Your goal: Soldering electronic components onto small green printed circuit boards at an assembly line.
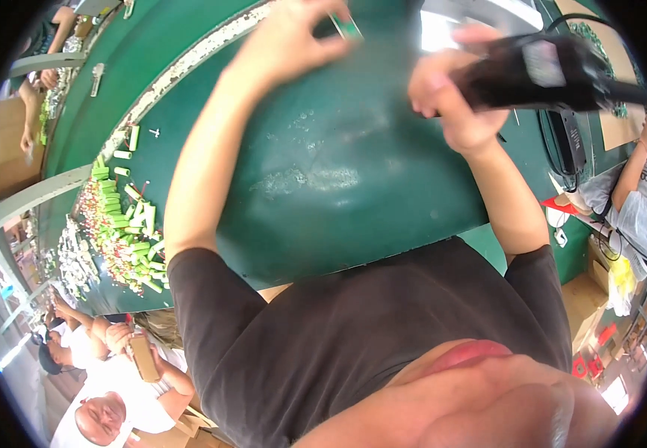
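Note:
My left hand point(284, 43) is over the far part of the green tabletop point(293, 216), its thumb and fingers closed around a small green piece with a pale edge point(347, 28). Its kind is too small to tell. My right hand point(464, 112) is to the right, wrapped around a thick black corded hand tool point(532, 71) with a pale label. The tool and the fingers are blurred, and its working end is hard to make out. Beyond the right hand lies a bright, whitish sheet-like thing point(480, 19).
Green cylindrical cells point(125, 231) with red wires are heaped at the left, beside a pile of small silvery parts point(77, 261). A metal rail point(181, 63) borders the far left. A black power adapter point(567, 138) and green boards on cardboard point(618, 97) lie right. Co-workers sit nearby.

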